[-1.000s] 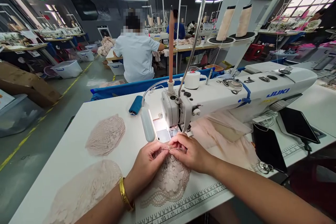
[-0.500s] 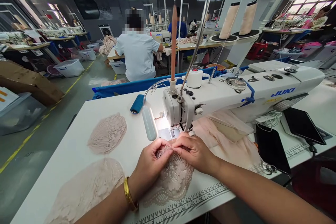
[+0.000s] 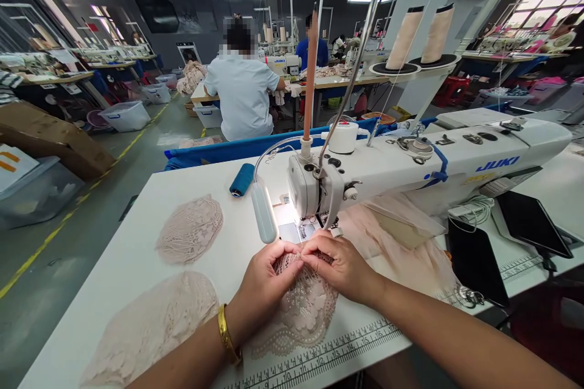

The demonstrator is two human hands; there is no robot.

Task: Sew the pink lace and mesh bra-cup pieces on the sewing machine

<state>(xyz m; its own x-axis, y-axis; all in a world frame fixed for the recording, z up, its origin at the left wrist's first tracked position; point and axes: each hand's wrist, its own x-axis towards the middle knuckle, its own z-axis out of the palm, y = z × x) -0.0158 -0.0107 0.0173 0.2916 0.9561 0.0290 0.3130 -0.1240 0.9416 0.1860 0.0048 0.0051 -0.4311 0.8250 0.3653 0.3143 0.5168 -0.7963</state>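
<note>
A beige lace piece (image 3: 306,310) with a scalloped edge hangs from both hands over the table's front, close to the printed ruler strip. My left hand (image 3: 269,276) pinches its top edge between thumb and index finger. Directly beside it, my right hand (image 3: 340,267) grips the same edge, the fingertips of both hands nearly touching. Just beyond them are the needle area and metal plate (image 3: 288,232) of a white sewing machine (image 3: 378,161), lit by a small lamp (image 3: 264,213). The fingers partly hide the pinched edge.
Two more lace pieces lie on the left: a smaller one (image 3: 190,230) and a larger one (image 3: 152,325). A blue thread spool (image 3: 241,180) stands behind the lamp. Sheer beige fabric (image 3: 401,243) and a black phone-like device (image 3: 477,261) lie to the right. A seated person (image 3: 244,94) works ahead.
The view has shifted slightly, so the scene sits a little farther right. Both hands keep their pinch on the lace with almost no movement.
</note>
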